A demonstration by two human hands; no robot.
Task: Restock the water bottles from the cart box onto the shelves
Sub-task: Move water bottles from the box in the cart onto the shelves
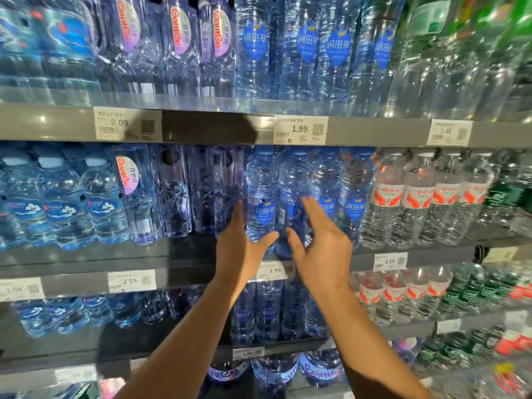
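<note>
Dim bluish light, glare on bottles [290, 197], blurred, warped edges, shadowed shelf [207, 128]

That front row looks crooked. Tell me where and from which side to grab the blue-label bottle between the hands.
Probably take the blue-label bottle around its mid-body, just under the label, coming straight from the aisle side. It stands upright at the shelf edge with neighbours tight on both sides, so only its front is free. The left hand and right hand are both open beside it.
</note>
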